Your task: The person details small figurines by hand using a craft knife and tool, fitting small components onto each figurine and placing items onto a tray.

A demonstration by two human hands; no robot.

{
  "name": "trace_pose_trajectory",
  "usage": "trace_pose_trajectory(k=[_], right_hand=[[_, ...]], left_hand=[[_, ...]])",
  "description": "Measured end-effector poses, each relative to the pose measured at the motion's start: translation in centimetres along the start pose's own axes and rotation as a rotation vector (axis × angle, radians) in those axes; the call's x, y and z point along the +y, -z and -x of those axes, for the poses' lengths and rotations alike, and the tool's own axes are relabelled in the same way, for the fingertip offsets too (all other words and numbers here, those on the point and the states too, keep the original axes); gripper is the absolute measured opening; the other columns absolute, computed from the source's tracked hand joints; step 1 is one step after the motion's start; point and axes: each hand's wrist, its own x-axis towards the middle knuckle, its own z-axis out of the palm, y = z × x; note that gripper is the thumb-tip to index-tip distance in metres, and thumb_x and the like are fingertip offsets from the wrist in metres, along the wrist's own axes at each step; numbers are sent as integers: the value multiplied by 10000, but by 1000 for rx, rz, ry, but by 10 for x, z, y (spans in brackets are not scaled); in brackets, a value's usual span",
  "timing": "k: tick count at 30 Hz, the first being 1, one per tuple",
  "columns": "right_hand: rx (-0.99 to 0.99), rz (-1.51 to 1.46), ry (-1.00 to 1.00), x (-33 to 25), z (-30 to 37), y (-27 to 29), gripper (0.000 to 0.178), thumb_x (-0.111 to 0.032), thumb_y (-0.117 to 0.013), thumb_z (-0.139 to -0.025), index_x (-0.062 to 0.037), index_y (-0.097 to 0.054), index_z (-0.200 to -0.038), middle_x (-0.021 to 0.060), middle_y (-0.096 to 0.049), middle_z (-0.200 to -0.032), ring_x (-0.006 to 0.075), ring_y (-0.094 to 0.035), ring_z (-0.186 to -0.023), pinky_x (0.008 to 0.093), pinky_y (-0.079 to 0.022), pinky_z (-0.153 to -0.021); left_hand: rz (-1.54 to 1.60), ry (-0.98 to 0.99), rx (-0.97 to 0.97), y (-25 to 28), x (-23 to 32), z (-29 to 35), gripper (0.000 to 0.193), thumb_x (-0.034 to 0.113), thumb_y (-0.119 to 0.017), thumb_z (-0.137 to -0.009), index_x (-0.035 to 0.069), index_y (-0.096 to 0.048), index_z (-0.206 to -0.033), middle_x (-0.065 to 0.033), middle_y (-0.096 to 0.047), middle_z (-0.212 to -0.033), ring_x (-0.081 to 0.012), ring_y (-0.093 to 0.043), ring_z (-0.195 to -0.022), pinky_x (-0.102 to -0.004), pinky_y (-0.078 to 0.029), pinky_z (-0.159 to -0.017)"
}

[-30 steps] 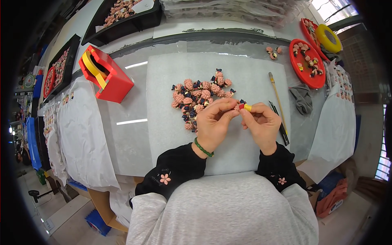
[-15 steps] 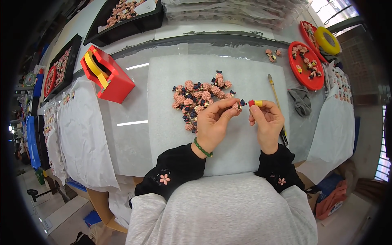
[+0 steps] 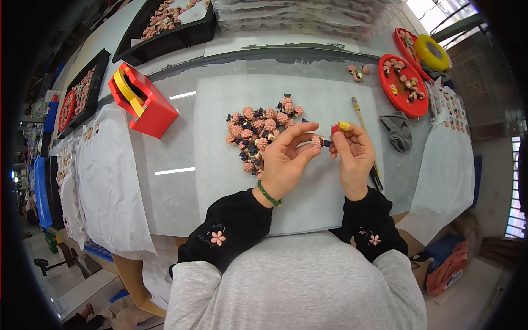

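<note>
Between the fingertips of my left hand (image 3: 286, 165) is a small figurine (image 3: 316, 141) with a pink, curly-looking top and a dark blue end. That blue end points right, at the fingers of my right hand (image 3: 355, 165); whether they touch it I cannot tell. My right thumb and forefinger pinch a small red piece (image 3: 334, 129), and a yellow wrap (image 3: 344, 126) sits on the forefinger. Just left of my left hand, a heap of similar pink and blue figurines (image 3: 247, 132) lies on a white foam sheet (image 3: 220, 203).
A red tape dispenser (image 3: 157, 113) stands to the left. On the right are a brush (image 3: 360, 115), a grey cloth (image 3: 397, 132) and a red plate (image 3: 404, 107) with several figurines. A yellow tape roll (image 3: 432, 53) lies beyond. Black trays (image 3: 176, 41) hold more figurines at the far left.
The figurine in my left hand has turned, so its dark end sits lower and level. My right hand has come closer to it, with the red piece still pinched. The whole view has shifted slightly.
</note>
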Motion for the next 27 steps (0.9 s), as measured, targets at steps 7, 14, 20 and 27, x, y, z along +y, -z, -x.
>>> trace_pose_trajectory(k=[7, 14, 20, 27], right_hand=[[-1, -15, 57, 4, 0, 5, 190, -49, -553, -820, 18, -513, -994, 61, -571, -817, 76, -500, -598, 189, -389, -494], [27, 21, 116, 10, -9, 7, 177, -46, -560, -813, 25, -526, -971, 55, -570, -795, 69, -497, -597, 185, -378, -479], [33, 26, 154, 14, -9, 3, 178, -54, -573, -805, 19, -532, -962, 52, -564, -774, 67, -489, -590, 184, -372, -469], [43, 45, 131, 16, -10, 3, 178, -60, -573, -805, 15, -535, -962, 48, -561, -777, 65, -486, -588, 180, -364, -467]], left_hand=[[-81, -61, -59, -1, -7, 0, 400, -122, -548, -729, -30, -501, -1115, -86, -445, -1169, -164, -502, -1001, -258, -471, -817], [-186, -133, -89, -1, -9, -4, 308, -126, -553, -719, -45, -558, -1016, -82, -481, -1115, -152, -528, -959, -254, -481, -808], [-76, -90, -91, 1, -11, -4, 292, -127, -559, -717, -30, -563, -993, -70, -506, -1067, -136, -536, -930, -255, -480, -809], [-27, -19, -89, 5, -13, -4, 321, -99, -570, -728, -16, -545, -1036, -72, -534, -1073, -128, -510, -988, -246, -453, -829]])
